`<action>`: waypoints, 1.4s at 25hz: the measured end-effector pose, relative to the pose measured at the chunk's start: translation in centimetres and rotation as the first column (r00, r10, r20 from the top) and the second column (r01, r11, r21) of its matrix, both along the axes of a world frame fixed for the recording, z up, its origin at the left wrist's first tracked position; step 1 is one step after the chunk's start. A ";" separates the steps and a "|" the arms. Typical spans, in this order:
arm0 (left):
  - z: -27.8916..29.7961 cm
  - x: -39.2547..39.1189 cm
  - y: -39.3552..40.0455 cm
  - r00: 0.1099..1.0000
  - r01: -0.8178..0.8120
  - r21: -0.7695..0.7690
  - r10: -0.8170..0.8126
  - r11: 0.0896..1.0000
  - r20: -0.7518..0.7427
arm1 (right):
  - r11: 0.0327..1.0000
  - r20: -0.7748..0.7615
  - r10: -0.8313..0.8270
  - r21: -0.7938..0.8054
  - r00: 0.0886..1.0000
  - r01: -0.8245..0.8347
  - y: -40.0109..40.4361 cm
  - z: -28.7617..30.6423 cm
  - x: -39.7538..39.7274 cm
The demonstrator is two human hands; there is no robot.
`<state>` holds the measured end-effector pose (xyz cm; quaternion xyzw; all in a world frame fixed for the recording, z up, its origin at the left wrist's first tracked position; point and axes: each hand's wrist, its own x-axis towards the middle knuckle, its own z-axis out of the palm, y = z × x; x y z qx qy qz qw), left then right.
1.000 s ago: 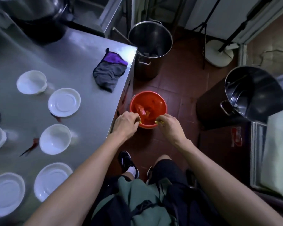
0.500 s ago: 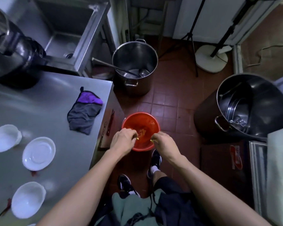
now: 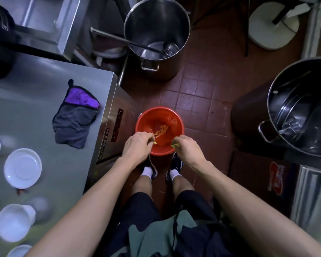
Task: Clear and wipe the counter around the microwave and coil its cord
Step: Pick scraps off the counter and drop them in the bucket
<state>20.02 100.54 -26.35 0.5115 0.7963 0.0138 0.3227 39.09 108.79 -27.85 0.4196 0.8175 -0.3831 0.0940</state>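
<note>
- The left hand (image 3: 136, 145) is hovering over the near-left rim of a red bucket (image 3: 176, 117), fingers curled, pinching a small yellow scrap (image 3: 154, 143) at the fingertips.
- The right hand (image 3: 188, 148) is hovering over the near-right rim of the same bucket, fingers curled, pinching another small yellow scrap (image 3: 174, 145).
- The bucket is standing on the tiled floor (image 3: 202, 86) directly beneath and between both hands; yellow bits (image 3: 160, 131) are lying inside it.
- The steel counter (image 3: 35, 101) is lying to the left of the left hand, its corner just beside the bucket.
- A grey and purple cloth (image 3: 75, 117) is lying crumpled on the counter, left of the left hand and well apart from it.
- White dishes (image 3: 22, 167) are sitting on the counter further left, nearer the person.
- A tall steel pot (image 3: 157, 34) holding a ladle (image 3: 132, 43) is standing on the floor beyond both hands.
- A second large pot (image 3: 300, 112) is standing to the right of the right hand.
- Neither a microwave nor a cord can be made out.
</note>
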 end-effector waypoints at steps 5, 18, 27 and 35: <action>-6.5 -1.7 1.5 0.999 0.026 -0.039 -0.024 0.999 0.047 | 0.994 0.067 -0.088 -0.061 0.994 0.092 1.4 -5.9 -0.6; -28.0 -5.4 4.8 0.990 0.082 -0.070 -0.073 0.994 0.118 | 0.968 0.098 -0.167 -0.171 0.981 0.182 2.3 -25.7 -4.5; -38.8 -5.6 7.3 0.992 0.076 -0.114 -0.064 0.990 0.106 | 0.971 0.089 -0.175 -0.151 0.980 0.187 2.7 -34.9 -3.7; -38.5 -6.8 5.5 0.994 0.022 -0.142 -0.007 0.990 0.107 | 0.957 0.095 -0.218 -0.175 0.971 0.232 3.0 -35.9 -5.7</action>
